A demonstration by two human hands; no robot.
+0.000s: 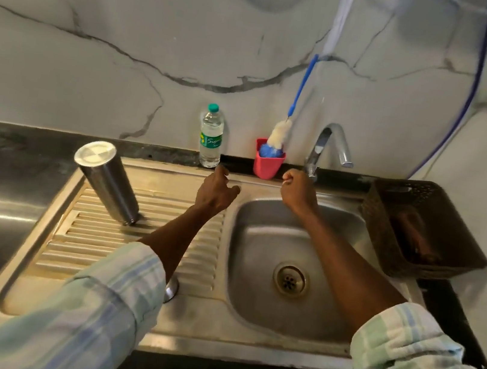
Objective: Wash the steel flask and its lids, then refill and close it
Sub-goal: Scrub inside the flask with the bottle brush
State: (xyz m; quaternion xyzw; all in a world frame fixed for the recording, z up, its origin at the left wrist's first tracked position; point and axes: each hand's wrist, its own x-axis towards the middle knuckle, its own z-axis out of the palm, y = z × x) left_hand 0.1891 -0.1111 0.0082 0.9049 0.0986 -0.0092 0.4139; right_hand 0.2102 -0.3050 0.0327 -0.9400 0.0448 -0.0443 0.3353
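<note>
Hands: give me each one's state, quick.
Left hand: loosely curled, holding nothing, above the draining board.
Right hand: curled at the tap base; actual grip cannot be told.

Half hidden under left sleeve (pixel 113 288): small round steel piece (pixel 171 289), identity unclear. Basket (pixel 389 256) contents at 3 o'clock too dark to identify.

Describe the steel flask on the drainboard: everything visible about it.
The steel flask is a plain cylinder of brushed, shiny metal, standing upside down or capped: its upper end shows a flat, pale disc with a faint cross mark. It looks tilted only through the wide lens; its lower end rests on the ribbed drainboard left of the basin. No lid lies visibly beside it. Neither hand touches it; the left hand hovers well to its right.
</note>
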